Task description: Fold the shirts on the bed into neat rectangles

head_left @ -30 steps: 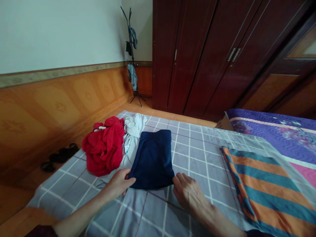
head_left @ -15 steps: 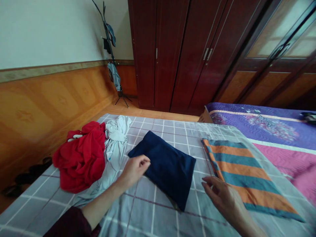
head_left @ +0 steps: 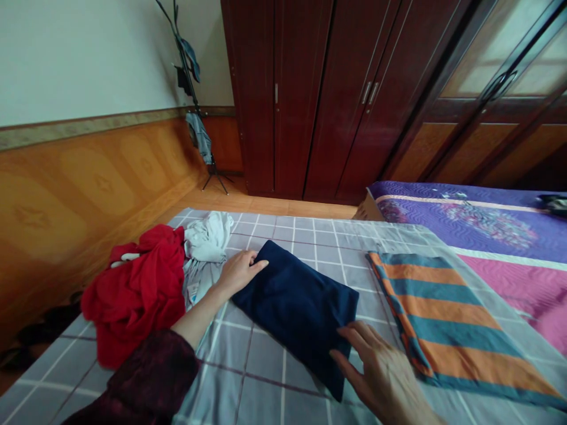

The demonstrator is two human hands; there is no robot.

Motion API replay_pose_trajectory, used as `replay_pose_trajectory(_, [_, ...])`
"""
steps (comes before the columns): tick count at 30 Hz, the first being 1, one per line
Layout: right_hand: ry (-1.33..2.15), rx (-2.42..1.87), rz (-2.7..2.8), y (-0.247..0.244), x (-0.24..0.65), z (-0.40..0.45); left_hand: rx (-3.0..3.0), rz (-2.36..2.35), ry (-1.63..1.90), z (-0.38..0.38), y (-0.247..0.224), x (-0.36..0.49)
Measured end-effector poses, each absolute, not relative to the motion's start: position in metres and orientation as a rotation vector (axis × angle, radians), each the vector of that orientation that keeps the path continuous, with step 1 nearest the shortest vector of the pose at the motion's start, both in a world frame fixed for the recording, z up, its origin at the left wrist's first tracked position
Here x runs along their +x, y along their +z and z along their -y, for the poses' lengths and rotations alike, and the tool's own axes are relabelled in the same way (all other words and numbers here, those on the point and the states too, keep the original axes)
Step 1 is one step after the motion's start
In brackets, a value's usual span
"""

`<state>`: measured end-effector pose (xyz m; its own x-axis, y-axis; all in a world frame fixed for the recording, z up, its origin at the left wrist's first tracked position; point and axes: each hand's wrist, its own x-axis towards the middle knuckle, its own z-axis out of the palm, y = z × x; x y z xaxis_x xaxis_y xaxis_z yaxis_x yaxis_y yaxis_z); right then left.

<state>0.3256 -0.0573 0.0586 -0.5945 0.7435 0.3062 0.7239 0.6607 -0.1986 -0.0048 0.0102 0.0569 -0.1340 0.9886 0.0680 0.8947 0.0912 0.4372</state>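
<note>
A folded navy blue garment (head_left: 296,301) lies flat on the bed in front of me. At its left end my left hand (head_left: 241,273) is closed on the edge, thumb on top; the other fingers are partly hidden. My right hand (head_left: 376,369) is at the right end, thumb and fingers apart, tips touching or just over the cloth. A folded orange and teal striped garment (head_left: 452,313) lies to the right. Left of my left hand is a crumpled red garment (head_left: 142,289), beside a bunched pale garment (head_left: 208,236).
All the clothes rest on a grey checked bedsheet (head_left: 261,378). A second bed with a purple and pink cover (head_left: 443,206) adjoins on the right. Beyond stand a dark red wardrobe (head_left: 301,106) and a coat rack (head_left: 192,88).
My left hand has moved up and taken the navy garment's left edge. My right hand has come left from beside the striped garment to the navy one's right end.
</note>
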Motion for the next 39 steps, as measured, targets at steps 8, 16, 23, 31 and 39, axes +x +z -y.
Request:
replay_pose_trajectory(8, [0.148, -1.015, 2.592, 0.034, 0.288, 0.047, 1.829, -2.071, 0.612, -0.073, 0.048, 0.0])
replay_pose_trajectory(16, [0.032, -0.996, 2.624, 0.04, 0.291, 0.037, 1.828, -2.151, 0.65, -0.05, 0.051, -0.008])
replay_pose_trajectory(23, [0.023, -1.213, 2.494, 0.041, 0.302, 0.013, 1.985, -2.14, 0.614, -0.029, 0.054, 0.009])
replay_pose_trajectory(31, [0.133, -0.925, 2.632, 0.048, 0.325, 0.036, 1.946, -2.146, 0.585, -0.035, 0.041, 0.005])
replay_pose_trajectory(39, [0.008, -0.991, 2.612, 0.049, 0.332, 0.026, 1.95, -2.216, 0.594, -0.039, 0.038, 0.009])
